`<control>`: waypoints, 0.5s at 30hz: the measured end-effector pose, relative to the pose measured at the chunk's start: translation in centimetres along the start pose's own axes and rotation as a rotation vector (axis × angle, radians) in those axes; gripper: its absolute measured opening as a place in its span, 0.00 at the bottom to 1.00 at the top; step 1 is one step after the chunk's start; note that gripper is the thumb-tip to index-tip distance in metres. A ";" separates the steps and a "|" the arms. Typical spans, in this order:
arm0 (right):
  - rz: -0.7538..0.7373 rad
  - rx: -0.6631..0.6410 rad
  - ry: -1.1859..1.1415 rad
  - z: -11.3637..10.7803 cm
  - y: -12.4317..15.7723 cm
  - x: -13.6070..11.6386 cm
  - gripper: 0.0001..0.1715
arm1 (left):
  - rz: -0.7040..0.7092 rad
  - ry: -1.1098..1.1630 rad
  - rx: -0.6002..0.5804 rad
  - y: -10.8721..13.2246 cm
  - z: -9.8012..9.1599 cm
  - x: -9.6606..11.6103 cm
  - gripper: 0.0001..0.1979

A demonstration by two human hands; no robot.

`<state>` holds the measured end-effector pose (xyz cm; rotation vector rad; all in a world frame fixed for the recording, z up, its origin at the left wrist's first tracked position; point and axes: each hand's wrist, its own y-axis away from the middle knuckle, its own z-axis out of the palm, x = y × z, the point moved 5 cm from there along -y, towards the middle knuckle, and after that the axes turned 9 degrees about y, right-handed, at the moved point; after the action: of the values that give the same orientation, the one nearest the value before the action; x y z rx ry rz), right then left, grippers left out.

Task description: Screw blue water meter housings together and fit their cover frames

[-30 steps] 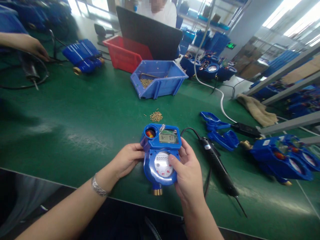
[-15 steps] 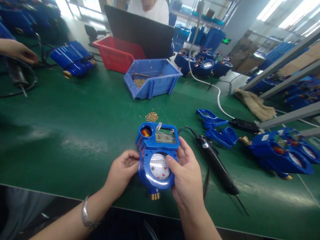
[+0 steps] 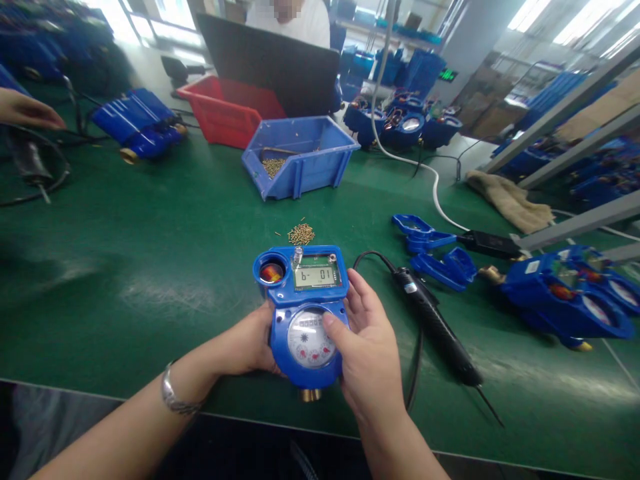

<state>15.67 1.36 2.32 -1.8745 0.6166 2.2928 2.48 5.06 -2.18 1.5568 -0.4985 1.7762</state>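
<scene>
Between my two hands is a blue water meter (image 3: 307,340) with a round dial, a small lit-up digital display and a brass fitting at its lower end. My right hand (image 3: 370,340) grips its right side, thumb over the dial's edge. My left hand (image 3: 253,340) holds the left side, its fingertips hidden behind the body. Just beyond the meter lies a small heap of brass screws (image 3: 301,233). A black electric screwdriver (image 3: 437,327) rests on the green table to the right of my right hand.
Beyond the screws stand a blue bin (image 3: 320,167) holding more screws and a red bin (image 3: 220,113). Blue covers (image 3: 445,267) and more meters (image 3: 565,293) lie at the right. Another person's hand (image 3: 30,110) is at the far left, near a second screwdriver (image 3: 30,160).
The meter has turned and tilted so its display faces me more squarely. My left hand has slid further around and under its left side.
</scene>
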 end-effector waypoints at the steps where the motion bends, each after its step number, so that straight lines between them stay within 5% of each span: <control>1: -0.002 -0.012 0.003 0.1 -0.2 0.0 0.33 | 0.008 0.006 -0.007 -0.2 0.1 0.2 0.41; 11: -0.010 -0.075 0.066 -0.6 -0.4 0.1 0.26 | -0.014 0.042 -0.008 -0.1 0.5 1.0 0.39; 15: -0.093 -0.174 -0.029 -2.8 0.2 1.4 0.37 | 0.016 0.044 -0.007 -0.3 0.3 1.3 0.40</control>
<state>17.86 -0.12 0.59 -1.8940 0.3282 2.3767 2.82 5.36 -0.96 1.5093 -0.4970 1.8152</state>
